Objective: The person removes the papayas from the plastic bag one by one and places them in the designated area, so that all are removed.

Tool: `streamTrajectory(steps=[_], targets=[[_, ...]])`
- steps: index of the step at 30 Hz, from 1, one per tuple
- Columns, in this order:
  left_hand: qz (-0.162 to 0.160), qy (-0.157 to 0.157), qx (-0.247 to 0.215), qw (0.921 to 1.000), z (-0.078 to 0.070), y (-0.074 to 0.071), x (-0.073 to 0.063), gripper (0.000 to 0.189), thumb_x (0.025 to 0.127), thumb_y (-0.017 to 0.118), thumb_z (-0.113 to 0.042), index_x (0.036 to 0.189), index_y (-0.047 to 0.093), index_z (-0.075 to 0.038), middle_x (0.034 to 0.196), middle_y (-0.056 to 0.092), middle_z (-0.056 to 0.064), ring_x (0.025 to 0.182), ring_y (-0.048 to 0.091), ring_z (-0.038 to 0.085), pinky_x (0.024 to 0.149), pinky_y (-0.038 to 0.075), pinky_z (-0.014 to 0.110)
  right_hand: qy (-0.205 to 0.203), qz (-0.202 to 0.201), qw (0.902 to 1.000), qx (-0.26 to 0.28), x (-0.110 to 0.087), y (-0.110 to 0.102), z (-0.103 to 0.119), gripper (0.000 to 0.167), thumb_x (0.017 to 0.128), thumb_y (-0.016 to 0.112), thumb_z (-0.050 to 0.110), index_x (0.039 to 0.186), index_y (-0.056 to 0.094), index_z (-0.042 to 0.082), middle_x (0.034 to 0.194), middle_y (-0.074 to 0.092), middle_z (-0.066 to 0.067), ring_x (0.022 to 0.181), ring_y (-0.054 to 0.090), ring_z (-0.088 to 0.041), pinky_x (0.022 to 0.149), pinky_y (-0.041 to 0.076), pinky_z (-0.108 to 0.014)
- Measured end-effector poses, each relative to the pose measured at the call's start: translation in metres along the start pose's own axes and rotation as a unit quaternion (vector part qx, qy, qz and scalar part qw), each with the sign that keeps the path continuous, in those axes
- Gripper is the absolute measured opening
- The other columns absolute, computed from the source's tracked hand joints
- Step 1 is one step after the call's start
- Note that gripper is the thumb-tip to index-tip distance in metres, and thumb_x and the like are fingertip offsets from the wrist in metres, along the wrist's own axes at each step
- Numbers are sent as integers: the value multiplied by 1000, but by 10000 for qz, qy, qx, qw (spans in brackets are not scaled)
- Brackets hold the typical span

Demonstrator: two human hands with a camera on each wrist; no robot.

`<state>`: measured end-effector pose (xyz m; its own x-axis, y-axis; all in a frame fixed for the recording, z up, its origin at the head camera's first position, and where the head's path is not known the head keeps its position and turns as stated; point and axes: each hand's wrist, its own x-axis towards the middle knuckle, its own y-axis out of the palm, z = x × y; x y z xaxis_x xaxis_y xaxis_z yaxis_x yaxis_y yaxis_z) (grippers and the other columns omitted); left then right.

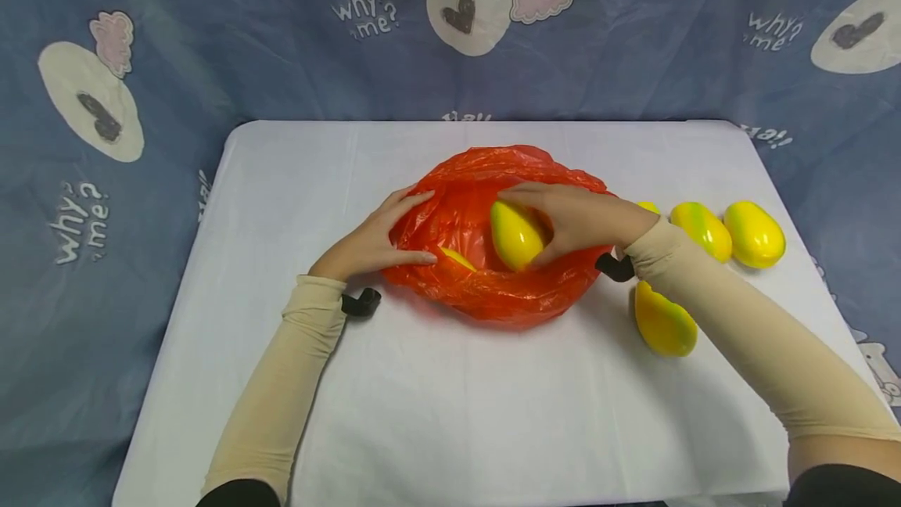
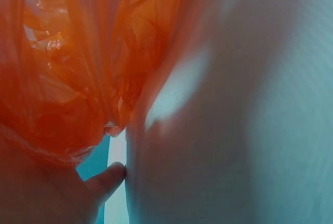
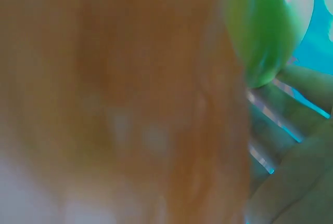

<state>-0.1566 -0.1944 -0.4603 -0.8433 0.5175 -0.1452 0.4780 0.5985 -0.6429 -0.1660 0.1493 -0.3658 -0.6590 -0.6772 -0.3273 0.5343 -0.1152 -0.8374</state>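
Observation:
A red plastic bag (image 1: 517,300) sits mid-table with its mouth facing up. My left hand (image 1: 369,241) is at its left rim, thumb and fingers spread apart against the plastic; the left wrist view shows the thumb (image 2: 106,182) extended below the orange-looking bag (image 2: 78,68). Over the bag's mouth, my right hand (image 1: 566,217) holds a yellow mango (image 1: 517,233) with a green patch, fingers behind it and thumb in front. That mango (image 3: 268,21) looks green in the right wrist view. Inside the bag, another mango (image 1: 459,259) shows partly above the front fold.
Right of the bag on the white table (image 1: 457,413) lie several more mangoes: one at the far right (image 1: 755,234), one beside it (image 1: 704,229), one nearer the front (image 1: 663,323), and one mostly hidden behind the right wrist (image 1: 648,207). A blue patterned curtain (image 1: 281,37) hangs behind.

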Motion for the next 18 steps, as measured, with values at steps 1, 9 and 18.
streamTrajectory(steps=[1, 9, 18], targets=[[3, -4, -9, 10000, -1, 0, 0, 100, 77, 82, -65, 159, 28, -48, 173, 15, -5, 157, 25, 31, 117, 37, 68, 4, -92, 9999, 127, -2, 1, -1, 107, 74, 89, 56, 160, 38, 21, 164, 39, -1, 148, 41, -25, 120, 42, -53], [-67, 128, -65, 9999, 0, 1, -1, 100, 78, 84, -59, 160, 29, -45, 172, 17, -5, 156, 26, 29, 118, 38, 66, -141, -928, 9879, 1238, -13, 7, -11, 110, 73, 94, 46, 162, 34, 24, 162, 40, 5, 142, 46, -20, 118, 44, -53], [-72, 107, -60, 9999, -1, 1, -1, 99, 78, 83, -61, 159, 29, -47, 171, 18, -7, 156, 27, 29, 117, 38, 66, -120, -1557, 9574, 2428, -24, 9, -7, 113, 70, 97, 33, 163, 33, 28, 162, 36, 17, 139, 48, -15, 111, 52, -50]])
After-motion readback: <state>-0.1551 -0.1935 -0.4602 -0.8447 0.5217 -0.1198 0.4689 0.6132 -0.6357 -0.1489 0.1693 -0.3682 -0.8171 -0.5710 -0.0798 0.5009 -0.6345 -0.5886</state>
